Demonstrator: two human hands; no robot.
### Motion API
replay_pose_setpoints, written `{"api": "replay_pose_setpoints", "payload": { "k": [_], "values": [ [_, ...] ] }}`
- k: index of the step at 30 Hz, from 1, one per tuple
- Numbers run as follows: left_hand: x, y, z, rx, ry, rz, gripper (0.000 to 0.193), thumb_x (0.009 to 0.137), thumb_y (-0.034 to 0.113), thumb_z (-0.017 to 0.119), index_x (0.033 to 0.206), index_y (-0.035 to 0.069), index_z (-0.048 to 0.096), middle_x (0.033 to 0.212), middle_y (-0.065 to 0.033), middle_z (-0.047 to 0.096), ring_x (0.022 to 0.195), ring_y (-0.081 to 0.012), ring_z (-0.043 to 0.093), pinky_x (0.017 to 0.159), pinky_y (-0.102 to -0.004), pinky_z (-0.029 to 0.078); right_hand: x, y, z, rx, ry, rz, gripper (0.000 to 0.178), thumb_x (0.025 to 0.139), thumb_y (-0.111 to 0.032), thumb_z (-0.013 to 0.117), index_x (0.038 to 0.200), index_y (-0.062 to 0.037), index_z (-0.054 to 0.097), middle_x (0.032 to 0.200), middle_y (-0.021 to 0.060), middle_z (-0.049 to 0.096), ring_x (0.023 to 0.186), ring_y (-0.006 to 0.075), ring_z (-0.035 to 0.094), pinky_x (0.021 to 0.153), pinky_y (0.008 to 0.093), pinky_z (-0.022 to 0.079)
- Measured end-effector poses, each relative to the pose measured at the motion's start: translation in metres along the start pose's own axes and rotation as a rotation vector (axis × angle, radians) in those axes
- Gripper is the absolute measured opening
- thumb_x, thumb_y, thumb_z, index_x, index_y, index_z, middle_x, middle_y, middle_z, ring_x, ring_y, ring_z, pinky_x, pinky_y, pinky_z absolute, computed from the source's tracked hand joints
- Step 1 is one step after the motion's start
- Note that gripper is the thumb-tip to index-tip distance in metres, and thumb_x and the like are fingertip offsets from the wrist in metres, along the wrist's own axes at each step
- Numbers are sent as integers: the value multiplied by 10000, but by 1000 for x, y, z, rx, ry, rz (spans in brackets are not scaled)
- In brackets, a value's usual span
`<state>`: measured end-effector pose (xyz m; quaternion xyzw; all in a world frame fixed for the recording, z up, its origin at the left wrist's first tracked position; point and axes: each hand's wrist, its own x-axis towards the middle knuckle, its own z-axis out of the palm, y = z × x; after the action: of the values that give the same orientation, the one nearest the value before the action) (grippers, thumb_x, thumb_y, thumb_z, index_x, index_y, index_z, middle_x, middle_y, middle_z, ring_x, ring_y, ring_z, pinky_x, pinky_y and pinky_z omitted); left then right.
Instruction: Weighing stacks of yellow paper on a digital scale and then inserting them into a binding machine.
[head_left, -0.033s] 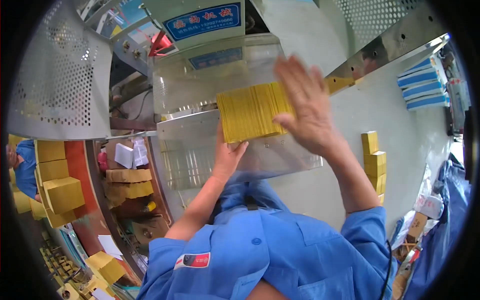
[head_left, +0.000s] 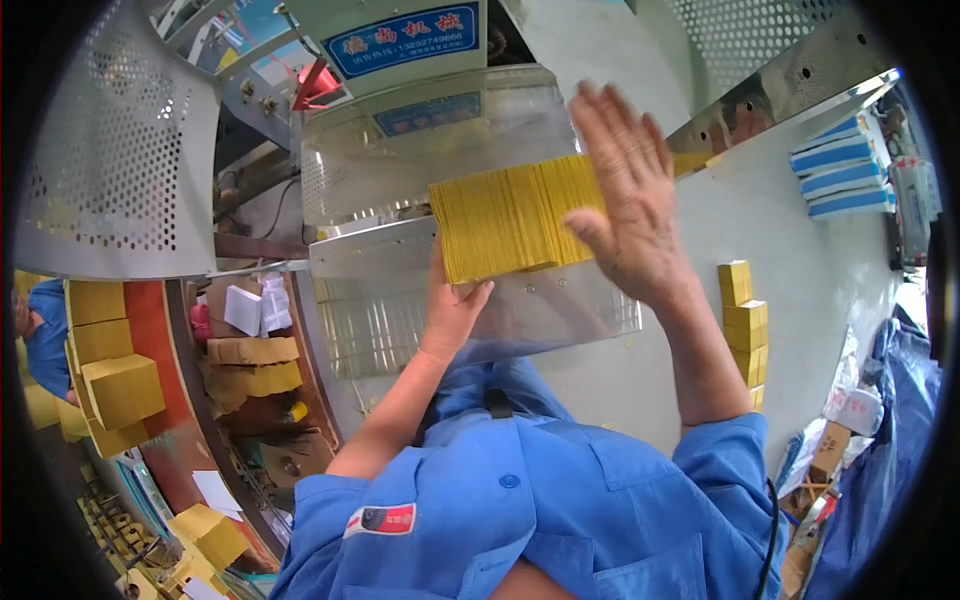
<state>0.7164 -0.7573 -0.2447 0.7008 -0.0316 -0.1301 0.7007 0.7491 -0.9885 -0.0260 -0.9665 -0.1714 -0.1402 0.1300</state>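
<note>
A long stack of yellow paper pieces (head_left: pixel 510 220), standing on edge, lies on the transparent and metal tray (head_left: pixel 400 290) of a machine. My left hand (head_left: pixel 458 308) holds its left end, with the thumb along the near lower edge and the other fingers mostly hidden behind the stack. At the right end, my right hand (head_left: pixel 630 205) is raised and open, fingers stretched upward and the thumb out to the left. It covers the stack's right end, so I cannot tell whether the palm touches the paper.
A metal bar (head_left: pixel 780 100) runs to the upper right. Yellow bundles (head_left: pixel 745 325) stand on the floor at right, near blue-and-white packs (head_left: pixel 845 170). Perforated guarding (head_left: pixel 120 150) fills the upper left. Yellow blocks (head_left: pixel 122 390) sit on a red table at left, beside another person (head_left: pixel 48 340).
My right hand has moved a little to the right, showing more of the stack's right part. My left hand keeps its place at the left end.
</note>
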Motion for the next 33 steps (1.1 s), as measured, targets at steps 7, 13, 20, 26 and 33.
{"api": "replay_pose_setpoints", "payload": {
  "k": [7,13,20,26,33],
  "values": [
    [13,13,14,93,-80,58,916,780,-44,705,1528,44,185,1504,-143,329,1383,-266,362,1150,-379,298,-20,22,55,61,-66,43,502,954,-278,538,1399,-55,475,1498,117,423,1425,303,327,1164,480,247],
    [9,14,6,-68,-84,93,895,794,-72,674,1534,74,192,1516,-117,314,1403,-246,332,1152,-380,303,-106,35,14,539,570,414,376,853,65,542,1215,-21,590,1304,106,596,1269,241,514,1060,355,395],
    [12,23,10,-85,-121,73,889,812,-93,656,1537,84,171,1522,-94,280,1388,-232,348,1159,-379,316,-146,90,90,1046,281,806,465,816,103,482,1255,-33,553,1211,90,614,1173,162,550,1009,312,419],
    [21,45,13,105,-5,144,770,821,-22,705,1477,65,313,1468,-95,368,1326,-202,424,1070,-353,424,-128,85,110,1049,-24,806,431,807,69,523,1220,-30,593,1138,61,614,1112,163,556,980,284,408],
    [-28,124,0,176,88,-21,721,807,86,767,1419,3,394,1244,-164,585,1222,-222,527,1049,-373,423,-123,66,76,1184,-216,601,369,907,-257,649,1206,-41,659,1281,119,624,1221,224,544,1028,394,417]
  ]
}}
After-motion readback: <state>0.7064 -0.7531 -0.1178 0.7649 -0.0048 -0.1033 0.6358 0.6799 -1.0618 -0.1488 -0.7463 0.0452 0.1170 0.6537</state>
